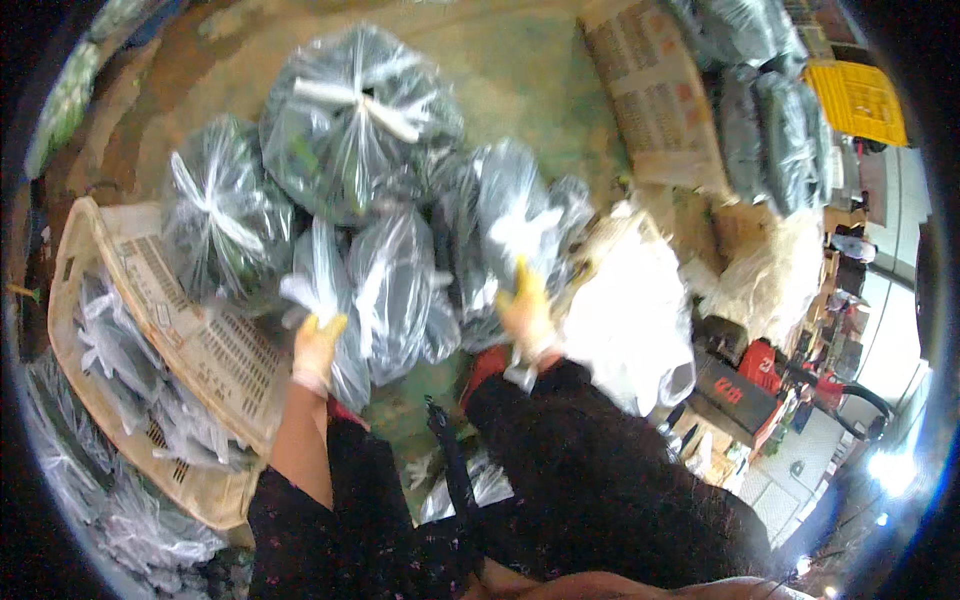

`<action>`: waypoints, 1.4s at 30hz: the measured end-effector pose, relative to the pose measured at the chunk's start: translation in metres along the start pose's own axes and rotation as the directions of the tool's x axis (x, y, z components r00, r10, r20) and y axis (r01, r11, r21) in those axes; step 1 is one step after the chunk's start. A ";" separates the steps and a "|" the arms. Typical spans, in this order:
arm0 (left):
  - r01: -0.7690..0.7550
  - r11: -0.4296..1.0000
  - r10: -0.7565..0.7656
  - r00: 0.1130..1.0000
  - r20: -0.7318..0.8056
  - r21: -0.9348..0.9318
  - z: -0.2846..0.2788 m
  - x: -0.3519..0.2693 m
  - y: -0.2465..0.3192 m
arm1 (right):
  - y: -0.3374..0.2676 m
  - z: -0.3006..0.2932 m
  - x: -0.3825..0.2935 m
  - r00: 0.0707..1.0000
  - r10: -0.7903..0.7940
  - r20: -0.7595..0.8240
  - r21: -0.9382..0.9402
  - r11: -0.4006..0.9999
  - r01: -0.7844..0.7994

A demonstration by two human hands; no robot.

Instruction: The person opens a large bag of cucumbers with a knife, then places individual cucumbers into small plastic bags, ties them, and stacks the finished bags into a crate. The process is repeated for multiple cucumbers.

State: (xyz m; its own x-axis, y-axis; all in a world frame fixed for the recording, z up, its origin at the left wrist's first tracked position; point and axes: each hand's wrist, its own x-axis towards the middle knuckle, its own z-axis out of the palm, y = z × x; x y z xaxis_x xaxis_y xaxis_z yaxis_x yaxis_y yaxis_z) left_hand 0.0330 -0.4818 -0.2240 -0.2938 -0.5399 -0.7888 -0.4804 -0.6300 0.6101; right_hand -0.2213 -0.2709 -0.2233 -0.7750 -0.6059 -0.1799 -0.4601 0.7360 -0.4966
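Observation:
Several clear plastic bags with dark green contents stand on the floor before me, their necks knotted. My left hand point(319, 349), in a yellow-and-white work glove, grips the gathered neck of a narrow plastic bag point(341, 364). Beside that bag stands another filled bag point(394, 292). Over the lower part of a bag with a white knot point(514, 184) is my right hand point(529, 319), gloved alike, one finger and the thumb apart. Farther off are a large tied bag point(356, 169) and a smaller tied bag point(225, 217).
A beige plastic basket point(195, 330) holding bagged goods stands at left, with more wrapped bundles point(142, 517) below it. To the right are a white plastic sack point(626, 322), another beige basket point(660, 97), stacked bags point(784, 135), a yellow crate point(855, 101) and a dark box point(731, 397).

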 end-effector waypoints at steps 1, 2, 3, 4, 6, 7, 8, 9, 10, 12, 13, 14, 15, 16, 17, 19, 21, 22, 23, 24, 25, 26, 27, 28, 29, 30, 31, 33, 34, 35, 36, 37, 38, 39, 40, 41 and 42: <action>0.017 0.998 -0.017 1.000 0.001 -0.064 0.003 -0.013 0.005 | -0.015 -0.005 -0.016 0.985 0.094 0.147 0.103 0.989 -0.110; 0.026 0.999 -0.026 1.000 -0.002 -0.048 0.003 -0.016 -0.007 | -0.009 -0.007 -0.031 0.985 0.023 0.173 0.097 0.994 -0.040; 0.035 0.994 -0.032 0.999 0.035 -0.108 0.008 -0.034 0.005 | -0.009 -0.002 -0.034 0.976 -0.039 0.216 0.102 0.995 0.017; 0.027 0.995 -0.025 1.000 0.016 -0.099 0.005 -0.034 -0.003 | -0.002 -0.003 -0.026 0.959 0.125 0.254 0.147 0.975 -0.166; 0.121 0.992 -0.122 0.991 -0.052 -0.021 -0.010 -0.045 0.000 | -0.014 -0.009 -0.008 0.907 0.310 0.286 0.472 0.778 -0.415; 0.023 0.992 -0.031 0.997 -0.069 -0.125 -0.016 -0.040 -0.017 | 0.019 0.007 0.001 0.921 0.336 0.196 0.561 0.732 -0.387; 0.066 0.992 -0.076 0.993 -0.086 -0.110 0.000 -0.044 0.003 | 0.065 0.016 0.004 0.907 0.418 0.045 0.265 0.871 -0.414; 0.118 0.989 -0.132 0.979 -0.156 -0.092 0.005 -0.048 0.018 | 0.068 0.024 0.009 0.860 0.478 0.181 0.493 0.712 -0.500; 0.147 0.986 -0.153 0.986 -0.071 -0.082 -0.008 -0.044 0.012 | 0.059 0.030 0.021 0.718 0.532 0.448 0.512 0.506 -0.694; 0.140 0.989 -0.136 0.987 0.090 -0.049 -0.015 -0.034 0.003 | 0.060 0.042 0.027 0.743 0.534 0.404 0.585 0.473 -0.658; 0.108 0.994 -0.103 0.987 0.126 -0.032 -0.019 -0.032 -0.005 | 0.051 0.046 0.027 0.784 0.481 0.392 0.614 0.498 -0.612; 0.079 0.991 -0.092 0.989 0.118 0.109 -0.027 -0.024 -0.026 | 0.044 0.048 0.029 0.806 0.522 0.279 0.383 0.709 -0.592; 0.108 0.977 -0.133 0.983 0.130 0.181 -0.017 -0.029 -0.020 | 0.052 0.046 0.025 0.830 0.539 0.144 0.094 0.827 -0.554; 0.108 0.983 -0.118 0.991 0.065 0.146 -0.023 -0.036 -0.028 | 0.025 0.048 0.025 0.857 0.501 0.124 0.070 0.857 -0.511; 0.099 0.989 -0.101 0.995 0.009 0.111 -0.028 -0.042 -0.034 | -0.002 0.044 0.025 0.882 0.461 0.095 0.044 0.883 -0.467; 0.109 0.994 -0.108 0.994 0.030 -0.030 -0.017 -0.051 -0.023 | 0.001 0.050 0.016 0.841 0.541 -0.010 0.240 0.818 -0.523; 0.109 0.983 -0.107 0.994 0.021 -0.150 -0.024 -0.053 -0.026 | -0.021 0.053 0.008 0.865 0.499 -0.046 0.196 0.854 -0.482; 0.059 0.994 -0.055 0.998 0.038 -0.097 -0.026 -0.055 -0.025 | -0.030 0.054 0.004 0.884 0.457 -0.099 0.145 0.885 -0.442; 0.008 0.999 -0.005 0.998 0.055 -0.044 -0.027 -0.058 -0.025 | -0.034 0.053 0.007 0.867 0.485 -0.114 0.040 0.874 -0.484; 0.016 0.999 -0.015 0.999 0.036 -0.034 -0.029 -0.060 -0.027 | -0.035 0.051 0.011 0.855 0.515 -0.054 0.028 0.857 -0.515; 0.066 0.973 -0.051 0.996 0.073 -0.222 -0.030 -0.064 -0.026 | -0.033 0.046 0.015 0.839 0.544 0.001 0.015 0.839 -0.544; 0.115 0.909 -0.071 0.990 0.123 -0.401 -0.028 -0.068 -0.023 | -0.021 0.043 0.017 0.840 0.543 0.015 0.047 0.839 -0.543; 0.168 0.807 -0.080 0.981 0.178 -0.566 -0.028 -0.071 -0.022 | -0.007 0.042 0.018 0.841 0.540 0.026 0.074 0.838 -0.541; 0.169 0.806 -0.081 0.981 0.177 -0.567 -0.029 -0.071 -0.026 | 0.006 0.042 0.018 0.842 0.536 0.055 -0.033 0.844 -0.535; 0.171 0.756 -0.088 0.983 0.161 -0.632 -0.031 -0.072 -0.031 | 0.015 0.040 0.016 0.840 0.533 0.101 0.008 0.844 -0.537; 0.176 0.701 -0.096 0.984 0.153 -0.692 -0.031 -0.075 -0.034 | 0.029 0.039 0.013 0.851 0.517 0.094 0.109 0.844 -0.525; 0.183 0.700 -0.097 0.982 0.162 -0.690 -0.028 -0.080 -0.035 | 0.040 0.037 0.007 0.857 0.508 0.083 0.202 0.834 -0.514; 0.198 0.759 -0.035 0.964 0.265 -0.620 -0.017 -0.089 -0.034 | 0.059 0.034 -0.008 0.913 0.397 0.099 0.302 0.862 -0.408; 0.203 0.781 -0.051 0.963 0.263 -0.591 -0.021 -0.094 -0.039 | 0.028 0.038 -0.016 0.922 0.335 0.193 0.446 0.807 -0.386; 0.242 0.851 -0.146 0.962 0.233 -0.467 -0.031 -0.100 -0.048 | -0.021 0.036 -0.032 0.923 0.254 0.290 0.573 0.726 -0.380; 0.261 0.886 -0.172 0.953 0.251 -0.384 -0.030 -0.109 -0.045 | -0.055 0.026 -0.049 0.905 0.248 0.345 0.467 0.791 -0.395; 0.276 0.915 -0.196 0.941 0.276 -0.293 -0.025 -0.119 -0.038 | -0.085 0.014 -0.066 0.887 0.251 0.388 0.355 0.847 -0.396; 0.274 0.910 -0.168 0.929 0.328 -0.310 -0.017 -0.127 -0.036 | -0.112 0.000 -0.084 0.843 0.219 0.491 0.284 0.875 -0.392; 0.272 0.905 -0.143 0.918 0.371 -0.326 -0.012 -0.134 -0.037 | -0.135 -0.008 -0.104 0.782 0.186 0.595 0.217 0.899 -0.379; 0.368 0.868 -0.163 0.846 0.508 -0.335 -0.010 -0.135 -0.046 | -0.160 -0.013 -0.128 0.770 0.109 0.629 0.211 0.929 -0.304; 0.328 0.839 -0.070 0.857 0.511 -0.434 -0.002 -0.144 -0.052 | -0.180 -0.016 -0.151 0.750 0.040 0.660 0.205 0.951 -0.231; 0.469 0.811 -0.229 0.805 0.547 -0.350 -0.003 -0.146 -0.050 | -0.176 -0.004 -0.179 0.666 -0.024 0.746 0.322 0.888 -0.329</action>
State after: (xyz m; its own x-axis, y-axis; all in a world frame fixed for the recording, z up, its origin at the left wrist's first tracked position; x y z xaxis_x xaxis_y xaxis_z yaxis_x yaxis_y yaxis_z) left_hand 0.1024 -0.3726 -0.1392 -0.5784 0.0152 -0.8156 -0.2380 -0.9595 0.1509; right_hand -0.0030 -0.2906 -0.1002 -0.1817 -0.6464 -0.7411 -0.0142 0.7553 -0.6552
